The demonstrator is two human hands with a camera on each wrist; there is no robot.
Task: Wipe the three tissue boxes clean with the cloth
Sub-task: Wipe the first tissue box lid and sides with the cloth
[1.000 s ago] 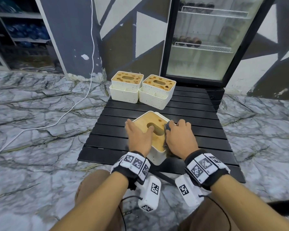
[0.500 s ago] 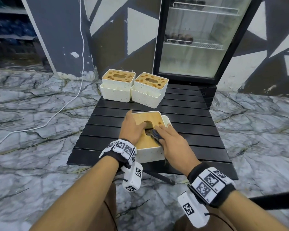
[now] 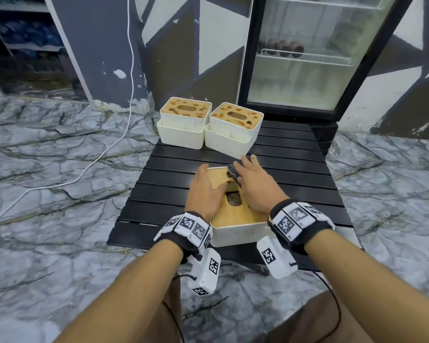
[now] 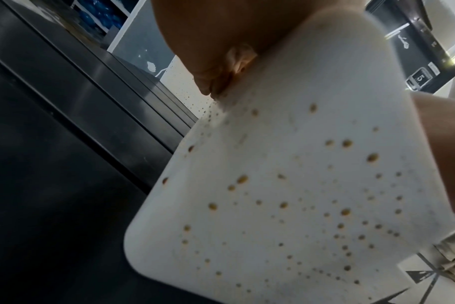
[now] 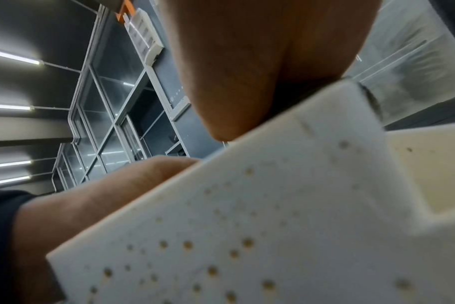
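The near tissue box (image 3: 235, 220), white with brown specks and a wooden lid, lies lengthwise at the table's front edge. My left hand (image 3: 207, 184) grips its left edge, thumb on the lid by the slot. In the left wrist view a finger (image 4: 218, 82) bends down onto the speckled box wall (image 4: 299, 185). My right hand (image 3: 247, 169) presses the dark cloth (image 3: 233, 173) onto the lid's far right part; the cloth bunches between thumb and forefinger. Two more tissue boxes (image 3: 185, 120) (image 3: 234, 127) with stained lids stand side by side at the table's far edge.
The low black slatted table (image 3: 287, 177) stands on a marble floor. A glass-door fridge (image 3: 302, 70) stands close behind it. A white cable (image 3: 102, 154) runs across the floor at the left. My knees are just under the table's front edge.
My right hand has slid the cloth from beside the slot to the far end of the lid. The box now lies lengthwise towards me. My left hand stays on its left edge.
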